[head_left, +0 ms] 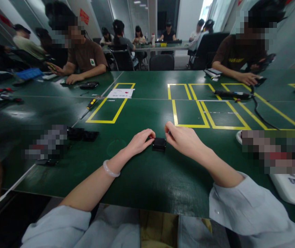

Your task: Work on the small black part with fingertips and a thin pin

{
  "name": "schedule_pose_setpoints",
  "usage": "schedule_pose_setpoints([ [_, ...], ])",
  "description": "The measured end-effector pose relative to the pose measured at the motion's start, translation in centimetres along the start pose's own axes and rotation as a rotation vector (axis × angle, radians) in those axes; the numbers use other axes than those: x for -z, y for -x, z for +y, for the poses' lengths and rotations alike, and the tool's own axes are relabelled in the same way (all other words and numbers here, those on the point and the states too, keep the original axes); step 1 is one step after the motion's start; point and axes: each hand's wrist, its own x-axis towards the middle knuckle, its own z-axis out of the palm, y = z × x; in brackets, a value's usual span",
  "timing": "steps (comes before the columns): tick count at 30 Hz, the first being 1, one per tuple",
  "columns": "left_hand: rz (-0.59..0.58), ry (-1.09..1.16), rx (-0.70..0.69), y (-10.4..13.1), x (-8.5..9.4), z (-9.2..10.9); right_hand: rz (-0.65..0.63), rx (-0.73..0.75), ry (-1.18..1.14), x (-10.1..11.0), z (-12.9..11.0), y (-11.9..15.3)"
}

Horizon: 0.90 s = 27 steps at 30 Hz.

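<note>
A small black box-like object point(159, 143) lies on the green table in front of me, its top dark and its edges glossy. At its left side is my left hand point(140, 142), with curled fingers and the fingertips touching the edge. My right hand point(182, 137) is bent at the box's right side, its fingertips close against that edge. The box sits between the two hands; its exact kind cannot be made out. A pale bracelet is round my left wrist.
Yellow tape outlines point(101, 121) mark the green table point(147, 186). A yellow-black screwdriver point(92, 103), a paper sheet point(121, 93) and black parts point(90, 135) lie left. A white phone-like device point(289, 187) and a cabled black tool point(232, 94) are right. Co-workers sit opposite; an arm shows far left.
</note>
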Motion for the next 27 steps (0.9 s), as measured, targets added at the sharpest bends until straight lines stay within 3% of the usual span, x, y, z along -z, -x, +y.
schedule_pose_setpoints([
  [27, 0.004, -0.004, 0.007, -0.13, -0.01, 0.31, -0.005, 0.018, 0.005, -0.41, 0.41, -0.04],
])
